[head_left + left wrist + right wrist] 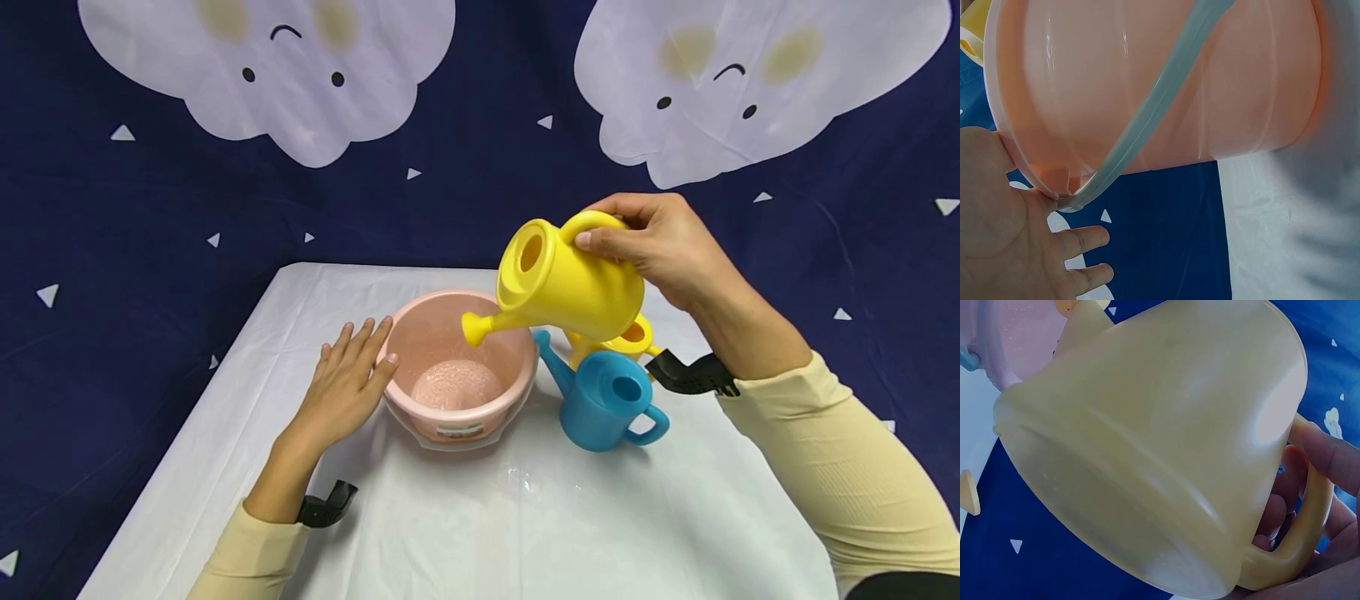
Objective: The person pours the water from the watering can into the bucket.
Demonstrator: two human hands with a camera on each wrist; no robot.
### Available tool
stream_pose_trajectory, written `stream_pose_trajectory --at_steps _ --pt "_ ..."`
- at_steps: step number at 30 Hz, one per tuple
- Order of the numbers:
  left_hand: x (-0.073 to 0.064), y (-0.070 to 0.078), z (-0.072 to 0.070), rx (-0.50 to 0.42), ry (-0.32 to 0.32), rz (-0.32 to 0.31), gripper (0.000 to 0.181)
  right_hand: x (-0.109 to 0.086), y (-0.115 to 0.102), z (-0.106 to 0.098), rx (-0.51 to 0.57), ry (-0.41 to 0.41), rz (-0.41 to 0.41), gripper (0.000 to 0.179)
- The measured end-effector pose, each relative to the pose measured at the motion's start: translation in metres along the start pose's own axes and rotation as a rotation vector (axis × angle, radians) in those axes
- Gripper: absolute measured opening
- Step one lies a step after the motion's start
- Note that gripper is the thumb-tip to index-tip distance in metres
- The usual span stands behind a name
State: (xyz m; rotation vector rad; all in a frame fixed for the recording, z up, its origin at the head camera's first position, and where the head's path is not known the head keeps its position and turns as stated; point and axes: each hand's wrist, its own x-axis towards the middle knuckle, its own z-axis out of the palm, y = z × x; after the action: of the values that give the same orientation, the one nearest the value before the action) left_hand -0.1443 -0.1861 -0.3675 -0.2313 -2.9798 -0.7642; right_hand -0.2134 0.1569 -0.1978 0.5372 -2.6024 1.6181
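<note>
Yellow watering can (pixel 573 287) tipped over pink bucket (pixel 429 337); pouring apparently in hand.
Handle (pixel 588 219) gripped by right hand (pixel 663 246), fingers curled round it; rim (pixel 459 414) touched by left hand (pixel 347 390), fingers slightly spread. Steady tilt, spout (pixel 475 329) aimed inside, seemingly called for.

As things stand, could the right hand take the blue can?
Probably not: the right hand grips a yellow can by its handle. Otherwise, nothing seems to cover the blue can itself.
</note>
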Motion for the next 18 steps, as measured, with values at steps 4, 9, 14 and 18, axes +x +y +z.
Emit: stream_pose_trajectory --at_steps 4,9,14,18 --pt "0.0000 0.0002 -0.0002 -0.001 -0.005 -0.001 0.059 -0.0001 -0.0009 -0.0004 -0.008 0.002 0.002 0.026" --pt "-0.0003 0.0003 -0.0005 -0.001 -0.004 -0.003 0.059 0.0003 -0.0017 -0.0006 -0.016 0.005 0.002 0.026" --pt "0.0001 0.0002 -0.0003 0.002 0.003 0.001 0.059 0.0004 -0.0011 -0.0008 -0.017 0.007 0.006 0.026" --pt "0.0004 -0.0002 0.0000 0.006 0.004 0.002 0.059 0.0006 -0.0014 -0.0003 -0.026 0.003 0.006 0.027"
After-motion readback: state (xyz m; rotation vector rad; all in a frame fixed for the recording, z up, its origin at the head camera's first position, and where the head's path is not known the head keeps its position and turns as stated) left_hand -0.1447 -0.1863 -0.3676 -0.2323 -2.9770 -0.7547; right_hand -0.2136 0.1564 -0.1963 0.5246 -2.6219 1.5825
